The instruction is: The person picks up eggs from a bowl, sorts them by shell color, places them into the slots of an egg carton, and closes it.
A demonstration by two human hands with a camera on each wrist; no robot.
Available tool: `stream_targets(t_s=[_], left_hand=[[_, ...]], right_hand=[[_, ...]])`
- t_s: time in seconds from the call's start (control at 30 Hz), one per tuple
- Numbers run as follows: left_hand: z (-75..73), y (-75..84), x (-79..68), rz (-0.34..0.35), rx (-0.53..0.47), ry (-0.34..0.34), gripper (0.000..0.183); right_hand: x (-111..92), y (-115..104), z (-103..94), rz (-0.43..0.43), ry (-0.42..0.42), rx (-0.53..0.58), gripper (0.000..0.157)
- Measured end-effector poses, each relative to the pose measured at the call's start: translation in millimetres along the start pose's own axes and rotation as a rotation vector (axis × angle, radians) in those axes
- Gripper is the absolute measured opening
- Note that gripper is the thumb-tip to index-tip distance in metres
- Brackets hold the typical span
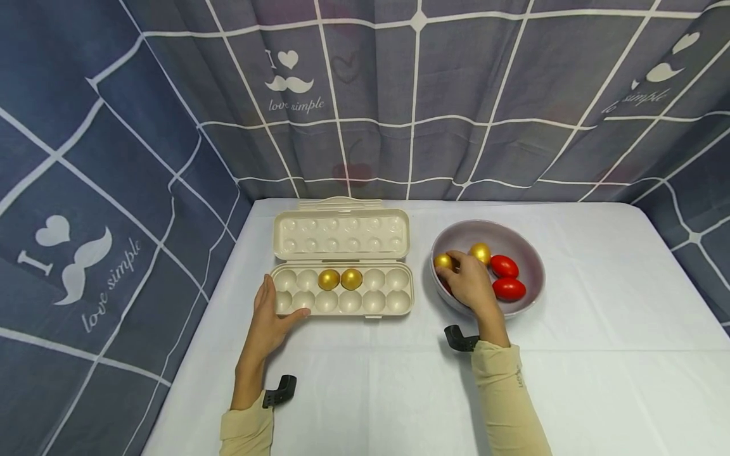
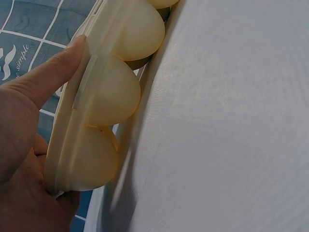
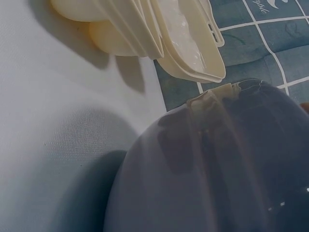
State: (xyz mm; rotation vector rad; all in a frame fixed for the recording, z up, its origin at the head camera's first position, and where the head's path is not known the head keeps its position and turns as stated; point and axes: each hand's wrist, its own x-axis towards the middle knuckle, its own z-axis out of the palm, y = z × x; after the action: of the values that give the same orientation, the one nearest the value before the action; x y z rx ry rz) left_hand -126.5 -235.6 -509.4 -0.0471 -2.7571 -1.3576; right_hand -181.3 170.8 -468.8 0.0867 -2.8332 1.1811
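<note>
In the head view an open cream plastic egg carton [image 1: 340, 251] lies on the table, its lid folded back. Two gold eggs [image 1: 339, 279] sit side by side in its back row. My left hand [image 1: 272, 323] grips the carton's left end, thumb [image 2: 63, 65] against the front edge and fingers round the side. At the right, my right hand [image 1: 470, 282] reaches into a mauve bowl [image 1: 533, 278] and pinches a gold egg [image 1: 442, 261] near the left wall. Another gold egg [image 1: 480, 253] and two red eggs [image 1: 506, 278] lie beside that hand. The right wrist view shows mostly the bowl's outside [image 3: 193, 179].
A white cloth [image 1: 399, 386] covers the table. Behind it and at both sides hangs a grey-blue checked curtain [image 1: 376, 82]. The bowl stands a short way right of the carton.
</note>
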Motion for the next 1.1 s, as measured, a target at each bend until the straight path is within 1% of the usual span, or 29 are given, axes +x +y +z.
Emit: stream_targets(t_s=[0.13,0.23,0.43,0.67,0.77,0.93,1.1], left_hand=[[0.1,-1.1,0.2,0.000,0.007,-0.001,0.121],[0.2,-1.7,0.9,-0.001,0.005,-0.001,0.121],[0.0,-2.7,2.0,-0.007,0.004,-0.003,0.121],[-0.2,-5.2,0.7,-0.007,-0.003,-0.003,0.121],[-0.7,-5.8,-0.8,-0.005,-0.003,0.000,0.121],[-0.6,-5.8,-1.4,-0.001,0.002,0.007,0.120],[0.7,-4.3,0.6,0.000,-0.003,0.001,0.120]], right_hand=[[0.0,-0.8,0.5,-0.014,0.049,0.026,0.040],[0.2,-1.8,0.8,-0.028,0.112,0.069,0.039],[0.5,-3.9,2.2,-0.072,0.255,0.218,0.036],[-6.6,-10.7,4.2,-0.104,0.347,0.387,0.037],[-10.0,-16.5,7.2,-0.114,0.355,0.441,0.036],[-12.6,-32.3,11.2,-0.124,0.323,0.484,0.035],[-22.9,-61.9,0.7,-0.186,0.330,0.487,0.034]])
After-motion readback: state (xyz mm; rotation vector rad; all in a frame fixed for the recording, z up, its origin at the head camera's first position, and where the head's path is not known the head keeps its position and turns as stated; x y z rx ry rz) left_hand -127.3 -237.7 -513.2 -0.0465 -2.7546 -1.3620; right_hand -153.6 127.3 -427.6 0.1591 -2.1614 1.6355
